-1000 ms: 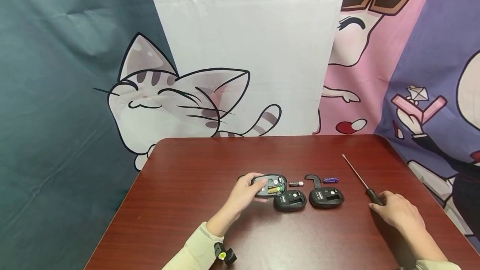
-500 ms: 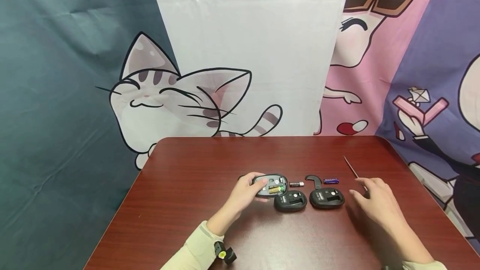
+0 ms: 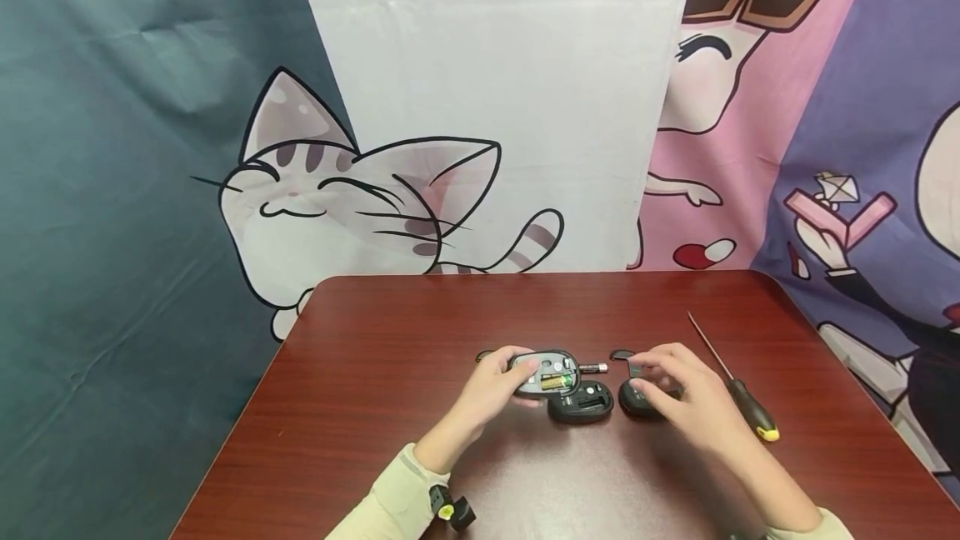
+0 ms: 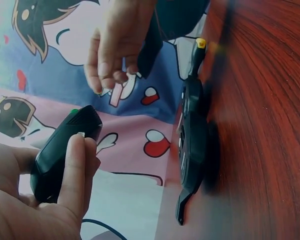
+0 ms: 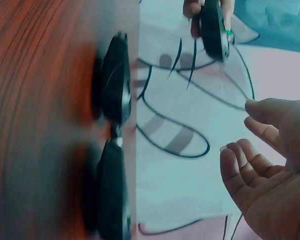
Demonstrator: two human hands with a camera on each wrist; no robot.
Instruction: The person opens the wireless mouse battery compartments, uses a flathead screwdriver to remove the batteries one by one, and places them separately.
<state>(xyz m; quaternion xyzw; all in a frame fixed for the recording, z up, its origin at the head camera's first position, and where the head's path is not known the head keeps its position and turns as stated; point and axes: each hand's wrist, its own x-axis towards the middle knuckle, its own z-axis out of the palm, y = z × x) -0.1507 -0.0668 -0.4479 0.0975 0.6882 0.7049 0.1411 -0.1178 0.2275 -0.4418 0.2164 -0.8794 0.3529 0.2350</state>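
Observation:
My left hand (image 3: 483,390) grips a black computer mouse (image 3: 553,362) with its underside up. A green-and-gold battery (image 3: 556,382) lies in the mouse's uncovered compartment. The left wrist view shows fingers and thumb around the mouse's sides (image 4: 60,155). My right hand (image 3: 701,402) hovers over a second mouse (image 3: 633,401), partly hiding it. Its fingers are loosely bent and hold nothing, as the right wrist view shows. A third mouse (image 3: 581,408) lies upside down on the table, its battery slot bare. Behind it lies a dark battery with a white end (image 3: 596,368).
A hook-shaped black cover (image 3: 622,354) lies behind the second mouse. The screwdriver (image 3: 746,407), with a black-and-yellow handle, lies to the right of my right hand. A small dark curved piece (image 3: 482,355) shows behind my left hand. A printed cloth hangs behind the red-brown table (image 3: 360,357).
My right hand has let go of the screwdriver, leaving it on the table, and moved left over the second mouse. The blue battery there is now hidden. My left hand has stayed nearly still.

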